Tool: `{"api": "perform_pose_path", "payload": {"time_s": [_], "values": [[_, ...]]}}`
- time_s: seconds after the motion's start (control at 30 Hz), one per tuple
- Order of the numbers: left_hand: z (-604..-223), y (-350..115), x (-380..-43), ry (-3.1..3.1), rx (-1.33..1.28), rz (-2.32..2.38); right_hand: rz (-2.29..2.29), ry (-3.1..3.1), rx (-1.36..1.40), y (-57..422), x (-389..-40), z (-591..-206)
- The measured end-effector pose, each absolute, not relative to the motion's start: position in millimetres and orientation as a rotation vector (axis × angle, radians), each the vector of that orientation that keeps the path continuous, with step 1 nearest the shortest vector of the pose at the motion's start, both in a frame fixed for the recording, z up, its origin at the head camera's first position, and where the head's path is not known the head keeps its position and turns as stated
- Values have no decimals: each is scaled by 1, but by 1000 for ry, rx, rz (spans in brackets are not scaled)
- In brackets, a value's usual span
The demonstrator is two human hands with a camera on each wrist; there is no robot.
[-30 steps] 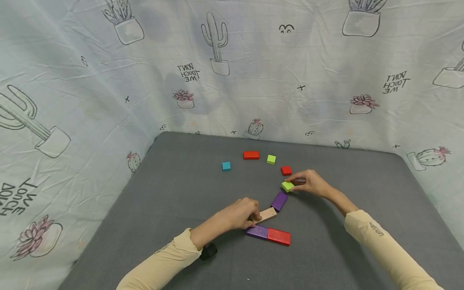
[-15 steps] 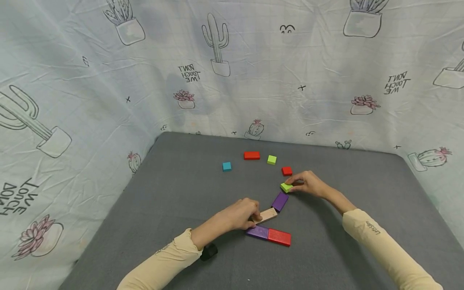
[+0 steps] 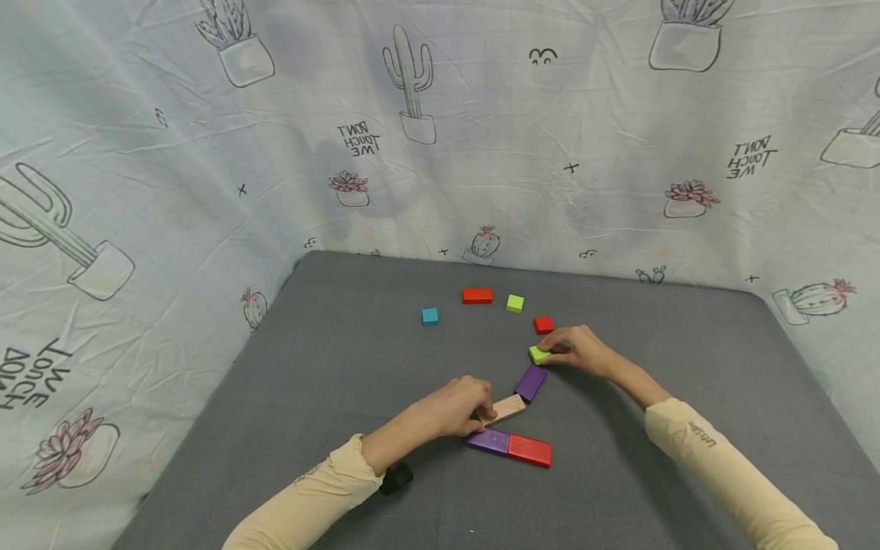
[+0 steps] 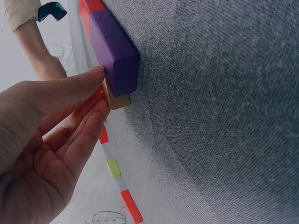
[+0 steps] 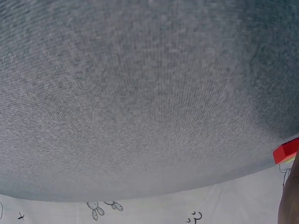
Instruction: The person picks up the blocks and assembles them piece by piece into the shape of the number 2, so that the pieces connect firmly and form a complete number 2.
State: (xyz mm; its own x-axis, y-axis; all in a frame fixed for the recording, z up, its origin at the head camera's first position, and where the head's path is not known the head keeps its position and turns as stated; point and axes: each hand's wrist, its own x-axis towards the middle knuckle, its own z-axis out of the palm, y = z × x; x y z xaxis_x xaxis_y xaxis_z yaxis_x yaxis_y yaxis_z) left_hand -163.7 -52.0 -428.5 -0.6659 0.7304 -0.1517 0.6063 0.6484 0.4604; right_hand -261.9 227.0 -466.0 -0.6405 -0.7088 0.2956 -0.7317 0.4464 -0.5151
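In the head view my right hand [image 3: 584, 351] pinches a small lime-green block [image 3: 539, 355] between thumb and fingers, at the far end of a dark purple block [image 3: 532, 383]. My left hand [image 3: 454, 409] holds the end of a plain wooden block [image 3: 507, 409], which runs up to that purple block. Its thumb tip lies beside a second purple block [image 3: 489, 440], placed end to end with a red block [image 3: 530, 450]. The left wrist view shows the left hand [image 4: 56, 126] with its fingertips at the wooden block [image 4: 120, 101], partly hidden behind the nearer purple block [image 4: 114, 51].
Beyond the right hand lie a small red block [image 3: 544, 325], another lime-green block [image 3: 515, 303], a longer red block [image 3: 477, 296] and a blue block [image 3: 429, 316]. The grey table [image 3: 330, 328] ends at a printed cloth backdrop [image 3: 440, 206].
My right hand has shifted slightly left with the lime-green block, bringing it closer to the far end of the dark purple block. The left hand has stayed in place.
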Motion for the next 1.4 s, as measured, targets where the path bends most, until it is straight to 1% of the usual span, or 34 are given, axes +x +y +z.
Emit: {"api": "perform_pose_path", "payload": {"time_s": [0.33, 1.4], "values": [[-429, -52, -163, 2546, 1064, 536, 929, -2643, 1295, 223, -260, -470], [-427, -53, -164, 2530, 1048, 551, 1038, -2715, 1263, 234, -253, -470]]}}
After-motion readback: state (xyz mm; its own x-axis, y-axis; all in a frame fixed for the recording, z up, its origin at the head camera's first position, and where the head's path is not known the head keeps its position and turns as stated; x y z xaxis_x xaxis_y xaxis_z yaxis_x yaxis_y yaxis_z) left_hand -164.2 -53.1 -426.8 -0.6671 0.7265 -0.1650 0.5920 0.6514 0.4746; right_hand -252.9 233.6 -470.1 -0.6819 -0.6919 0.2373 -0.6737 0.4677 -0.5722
